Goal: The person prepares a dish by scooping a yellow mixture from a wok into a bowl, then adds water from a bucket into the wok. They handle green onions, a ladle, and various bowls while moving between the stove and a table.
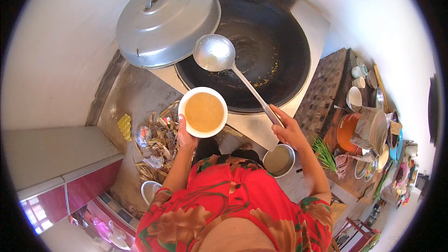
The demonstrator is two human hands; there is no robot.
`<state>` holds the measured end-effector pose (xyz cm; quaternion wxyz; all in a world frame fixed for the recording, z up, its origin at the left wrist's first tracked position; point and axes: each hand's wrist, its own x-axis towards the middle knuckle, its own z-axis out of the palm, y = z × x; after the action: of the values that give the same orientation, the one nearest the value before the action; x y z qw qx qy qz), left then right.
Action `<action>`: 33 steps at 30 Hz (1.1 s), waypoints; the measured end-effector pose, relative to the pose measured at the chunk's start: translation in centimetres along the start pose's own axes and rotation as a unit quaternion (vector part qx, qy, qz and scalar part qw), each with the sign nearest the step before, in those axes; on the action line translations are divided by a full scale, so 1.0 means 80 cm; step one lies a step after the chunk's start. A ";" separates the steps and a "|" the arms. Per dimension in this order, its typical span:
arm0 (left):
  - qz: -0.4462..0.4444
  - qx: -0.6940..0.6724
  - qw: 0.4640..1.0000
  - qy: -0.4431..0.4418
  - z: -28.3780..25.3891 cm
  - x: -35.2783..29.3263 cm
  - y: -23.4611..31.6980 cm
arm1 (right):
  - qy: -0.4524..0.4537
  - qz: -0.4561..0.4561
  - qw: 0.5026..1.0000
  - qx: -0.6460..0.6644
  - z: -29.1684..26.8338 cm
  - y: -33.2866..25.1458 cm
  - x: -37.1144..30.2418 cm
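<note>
A white bowl [203,112] filled nearly to the brim with tan-yellow liquid is held level from beneath by the left hand [185,136], closed on its near rim, just short of the front edge of the large black wok [252,49], presumably to keep it within the ladle's reach and unspilled. The steel ladle [214,53] is gripped at the handle's end by the right hand [288,130], fingers wrapped round it, its empty cup poised over the wok's near-left rim. The domed metal lid [168,21] is propped aside left of the wok, and a small steel pot [279,160] is seen below the right hand.
</note>
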<state>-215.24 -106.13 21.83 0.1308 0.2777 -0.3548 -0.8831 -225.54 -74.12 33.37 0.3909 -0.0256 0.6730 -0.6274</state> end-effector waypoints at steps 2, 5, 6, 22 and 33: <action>-0.002 -0.005 1.000 -0.013 0.005 0.005 0.002 | 0.019 -0.045 0.996 -0.078 -0.001 0.016 -0.024; -0.024 -0.045 0.998 -0.031 0.014 0.007 0.009 | 0.036 -0.123 0.984 -0.124 -0.001 0.038 -0.040; -0.017 -0.037 0.999 -0.034 0.017 0.007 0.011 | 0.038 -0.128 0.986 -0.101 0.000 0.044 -0.036; 0.020 0.045 0.997 -0.066 0.013 0.004 0.020 | 0.152 0.096 0.949 0.259 0.016 0.115 0.143; -0.090 0.046 0.980 -0.173 0.027 0.023 0.024 | 0.174 0.169 0.939 0.246 0.012 0.103 0.147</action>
<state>-217.93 -107.14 23.71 -0.0255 0.1568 -0.3856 -0.9089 -229.40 -79.33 20.57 0.3624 0.2947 0.5495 -0.6928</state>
